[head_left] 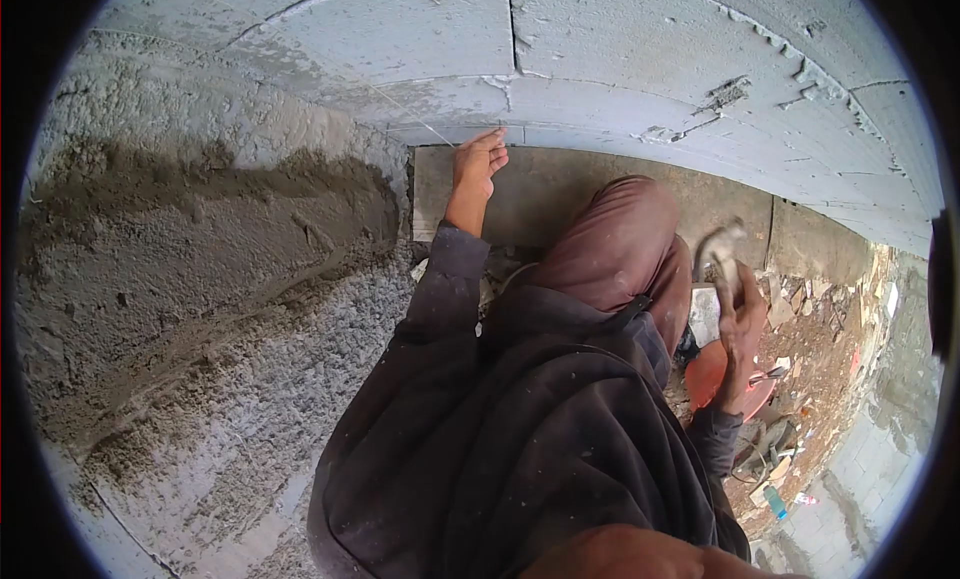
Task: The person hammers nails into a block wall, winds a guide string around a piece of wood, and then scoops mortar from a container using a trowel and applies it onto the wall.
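My left hand (482, 162) is raised against the base of the pale block wall (600, 89), its fingers pinched together. A thin string (405, 109) runs down from the upper left to this hand. Whatever sits between the fingertips is too small to make out. In my right hand (740, 324) is a hammer (722, 247), its head up and smeared by motion. It is held to the right of my bent knee (630, 224), apart from the wall.
A grey board or slab (550, 179) runs along the wall's foot. Wet mortar (200, 239) covers the surface at left. Below my right hand lie a red basin (705, 374), broken rubble (820, 349) and a greenish bottle (775, 501).
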`<state>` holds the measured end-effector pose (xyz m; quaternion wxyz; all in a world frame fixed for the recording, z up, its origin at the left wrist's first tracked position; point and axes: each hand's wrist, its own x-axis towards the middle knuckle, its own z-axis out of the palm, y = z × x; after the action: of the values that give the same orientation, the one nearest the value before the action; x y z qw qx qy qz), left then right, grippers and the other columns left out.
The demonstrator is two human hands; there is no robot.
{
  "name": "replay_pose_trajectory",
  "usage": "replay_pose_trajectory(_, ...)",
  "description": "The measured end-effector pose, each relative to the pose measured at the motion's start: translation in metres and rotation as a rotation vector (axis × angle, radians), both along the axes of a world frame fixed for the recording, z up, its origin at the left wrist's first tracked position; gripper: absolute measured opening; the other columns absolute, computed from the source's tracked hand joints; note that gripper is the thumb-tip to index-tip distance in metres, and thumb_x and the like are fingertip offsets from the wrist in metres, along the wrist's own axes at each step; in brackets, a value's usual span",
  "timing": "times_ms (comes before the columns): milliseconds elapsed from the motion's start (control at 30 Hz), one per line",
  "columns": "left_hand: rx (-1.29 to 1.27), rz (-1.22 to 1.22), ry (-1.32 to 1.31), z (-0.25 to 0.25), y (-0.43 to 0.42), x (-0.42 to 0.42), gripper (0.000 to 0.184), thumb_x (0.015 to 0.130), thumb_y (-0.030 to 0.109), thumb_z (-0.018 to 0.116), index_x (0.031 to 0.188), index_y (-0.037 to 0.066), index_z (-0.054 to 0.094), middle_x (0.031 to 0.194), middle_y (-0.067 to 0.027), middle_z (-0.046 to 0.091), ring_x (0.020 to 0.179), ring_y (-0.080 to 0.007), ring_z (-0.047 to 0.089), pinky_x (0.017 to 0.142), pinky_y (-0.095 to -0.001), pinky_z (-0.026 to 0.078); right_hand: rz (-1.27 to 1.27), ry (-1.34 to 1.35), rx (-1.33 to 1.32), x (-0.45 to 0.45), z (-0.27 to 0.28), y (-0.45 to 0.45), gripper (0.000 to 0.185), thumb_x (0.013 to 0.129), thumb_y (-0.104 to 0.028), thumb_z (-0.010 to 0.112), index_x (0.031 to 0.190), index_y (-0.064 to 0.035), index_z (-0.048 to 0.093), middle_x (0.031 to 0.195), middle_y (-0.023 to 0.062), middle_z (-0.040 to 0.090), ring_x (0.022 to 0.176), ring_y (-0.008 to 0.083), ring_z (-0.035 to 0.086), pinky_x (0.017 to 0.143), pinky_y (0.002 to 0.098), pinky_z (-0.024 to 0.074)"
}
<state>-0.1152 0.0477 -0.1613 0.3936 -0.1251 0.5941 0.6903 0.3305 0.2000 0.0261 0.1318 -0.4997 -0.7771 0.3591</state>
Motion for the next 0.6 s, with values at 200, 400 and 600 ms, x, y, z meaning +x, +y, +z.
replay_pose_trajectory(200, 0.02, -0.01, -0.03, 0.003, -0.002, 0.0, 0.019, 0.091, 0.015, 0.079, 0.107, 0.005, 0.079, 0.085, 0.0003, 0.069, 0.071, -0.01, 0.064, 0.068, -0.0257, 0.057, 0.64, -0.185, 0.174, -0.129, 0.01, -0.011, 0.047, 0.084, -0.025, 0.082, 0.128, -0.0141, 0.07, 0.103, 0.0154, 0.075, 0.082, 0.0374, 0.073, 0.069, 0.0461, 0.0566)
replay_pose_trajectory(400, 0.031, -0.053, -0.048, -0.003, -0.002, -0.006, 0.02, 0.09, 0.014, 0.079, 0.109, 0.007, 0.079, 0.09, 0.0017, 0.071, 0.075, -0.0099, 0.065, 0.071, -0.0263, 0.058, 0.906, -0.193, 0.144, -0.212, -0.024, -0.028, 0.042, 0.087, -0.028, 0.079, 0.126, -0.015, 0.07, 0.101, 0.0165, 0.074, 0.092, 0.0411, 0.072, 0.076, 0.052, 0.0569)
replay_pose_trajectory(600, -0.074, -0.098, -0.015, 0.003, -0.003, -0.009, 0.023, 0.088, 0.02, 0.08, 0.109, 0.011, 0.081, 0.093, 0.0033, 0.073, 0.077, -0.0086, 0.064, 0.069, -0.0256, 0.053, 1.056, -0.308, 0.21, -0.268, -0.052, -0.031, 0.037, 0.089, -0.03, 0.075, 0.123, -0.0152, 0.071, 0.094, 0.0182, 0.076, 0.089, 0.0418, 0.074, 0.075, 0.0527, 0.058)
